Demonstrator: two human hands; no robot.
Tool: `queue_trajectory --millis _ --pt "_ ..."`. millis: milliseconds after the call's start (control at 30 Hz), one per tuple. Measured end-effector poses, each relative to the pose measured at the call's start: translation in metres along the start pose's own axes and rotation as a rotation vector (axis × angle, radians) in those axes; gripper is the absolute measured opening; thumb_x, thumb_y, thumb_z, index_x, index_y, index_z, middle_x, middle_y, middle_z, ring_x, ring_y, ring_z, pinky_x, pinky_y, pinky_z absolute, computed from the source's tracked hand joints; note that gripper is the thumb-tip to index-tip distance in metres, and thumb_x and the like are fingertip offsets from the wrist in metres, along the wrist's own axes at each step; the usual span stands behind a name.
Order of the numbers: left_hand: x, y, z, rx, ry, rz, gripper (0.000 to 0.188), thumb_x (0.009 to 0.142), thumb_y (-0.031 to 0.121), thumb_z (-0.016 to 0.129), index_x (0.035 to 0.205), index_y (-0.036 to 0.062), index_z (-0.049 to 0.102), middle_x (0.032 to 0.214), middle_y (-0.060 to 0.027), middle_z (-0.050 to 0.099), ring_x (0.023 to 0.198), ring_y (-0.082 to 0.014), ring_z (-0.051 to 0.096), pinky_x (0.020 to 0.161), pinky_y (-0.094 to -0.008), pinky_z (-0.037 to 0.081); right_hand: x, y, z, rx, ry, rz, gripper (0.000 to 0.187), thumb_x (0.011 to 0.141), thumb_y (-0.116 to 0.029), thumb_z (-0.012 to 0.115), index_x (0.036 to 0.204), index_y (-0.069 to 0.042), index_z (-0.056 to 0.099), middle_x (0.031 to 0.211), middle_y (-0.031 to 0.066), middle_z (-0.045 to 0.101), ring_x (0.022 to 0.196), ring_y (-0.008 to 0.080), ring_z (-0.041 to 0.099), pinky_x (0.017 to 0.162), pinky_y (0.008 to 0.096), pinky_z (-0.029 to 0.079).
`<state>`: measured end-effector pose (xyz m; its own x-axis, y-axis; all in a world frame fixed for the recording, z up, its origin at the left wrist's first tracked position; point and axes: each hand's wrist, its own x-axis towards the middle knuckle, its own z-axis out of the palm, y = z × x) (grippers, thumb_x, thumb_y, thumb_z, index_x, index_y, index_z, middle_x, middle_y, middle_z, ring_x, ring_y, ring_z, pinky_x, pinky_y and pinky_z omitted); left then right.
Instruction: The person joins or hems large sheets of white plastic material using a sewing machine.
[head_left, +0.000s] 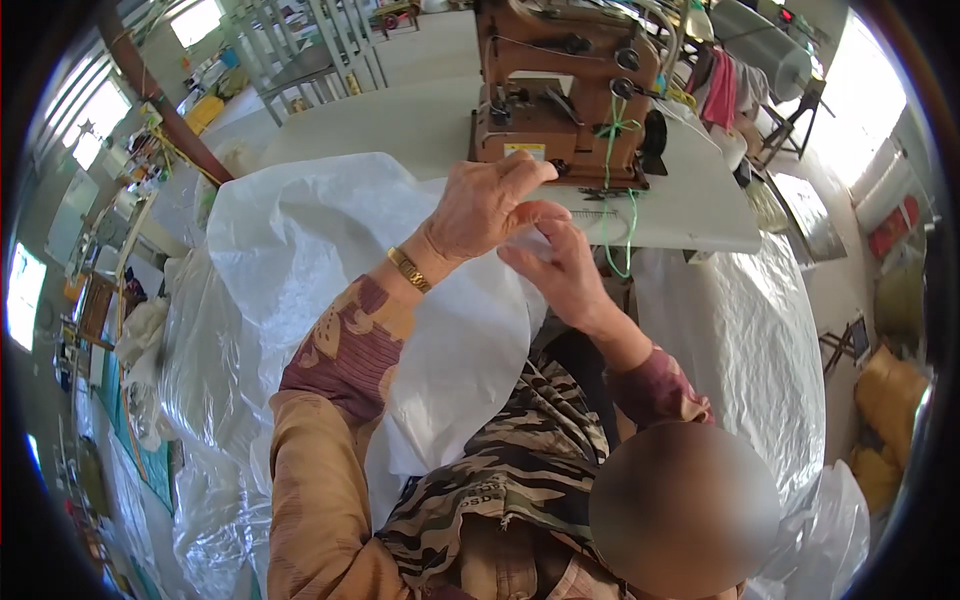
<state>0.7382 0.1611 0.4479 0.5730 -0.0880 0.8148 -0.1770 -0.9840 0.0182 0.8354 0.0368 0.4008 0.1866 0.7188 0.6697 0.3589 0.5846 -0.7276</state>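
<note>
Both my hands are raised close together in front of the sewing machine, over a large white plastic-like sheet [300, 230]. My left hand [485, 205], with a gold watch at the wrist, has its fingers curled in a pinch pointing right. Just below and to the right, my right hand [565, 265] bends its thumb and fingers toward the left hand. Anything pinched between the fingertips is too small or hidden to make out. The sheet spreads over the table's left part and falls across my lap, passing beneath both hands.
A brown sewing machine [570, 110] stands on the pale table [690, 215], green cord [617, 130] hanging from its front. Small dark scissors [603, 193] lie by its base. Shiny plastic sheeting [740, 350] drapes on the right, more [205, 370] on the left. A metal rack [300, 55] stands behind.
</note>
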Motion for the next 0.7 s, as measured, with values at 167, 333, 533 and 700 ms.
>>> queue_trajectory --millis 167,333,533,700 --pt "-0.005 0.007 -0.009 -0.186 -0.026 -0.251 0.032 0.079 0.019 0.078 0.102 0.0052 0.061 0.077 -0.0038 0.055 0.064 -0.0192 0.054 0.058 -0.0308 0.046 -0.001 0.011 -0.006 0.045 0.093 0.256 0.016 0.089 -0.008 0.064 0.102 0.001 0.062 0.086 0.0029 0.062 0.081 0.0093 0.054 0.072 0.0257 0.046" --pt "-0.017 -0.002 -0.033 -0.142 -0.094 -0.376 0.025 0.079 0.013 0.078 0.093 0.0031 0.061 0.079 -0.0059 0.059 0.072 -0.0198 0.059 0.066 -0.0323 0.050 0.003 0.010 -0.017 0.197 0.112 0.344 0.019 0.091 -0.011 0.063 0.105 0.002 0.063 0.087 0.0007 0.063 0.081 0.0065 0.054 0.071 0.0248 0.046" --pt "-0.018 -0.003 -0.051 -0.405 -0.236 -0.587 0.018 0.080 0.009 0.076 0.084 0.0009 0.061 0.091 -0.0044 0.064 0.081 -0.0179 0.061 0.071 -0.0321 0.049 -0.006 0.006 -0.014 0.325 0.073 0.370 0.025 0.094 -0.011 0.061 0.115 0.003 0.064 0.088 -0.0007 0.065 0.080 0.0062 0.055 0.072 0.0246 0.048" --pt "-0.010 0.002 -0.054 -0.375 -0.199 -0.295 0.015 0.081 0.010 0.076 0.082 0.0016 0.063 0.096 -0.0039 0.063 0.082 -0.0173 0.059 0.074 -0.0325 0.048 0.003 -0.005 -0.028 0.220 0.035 0.382 0.021 0.096 -0.004 0.058 0.115 -0.003 0.067 0.091 -0.0040 0.066 0.082 0.0047 0.057 0.076 0.0208 0.048"
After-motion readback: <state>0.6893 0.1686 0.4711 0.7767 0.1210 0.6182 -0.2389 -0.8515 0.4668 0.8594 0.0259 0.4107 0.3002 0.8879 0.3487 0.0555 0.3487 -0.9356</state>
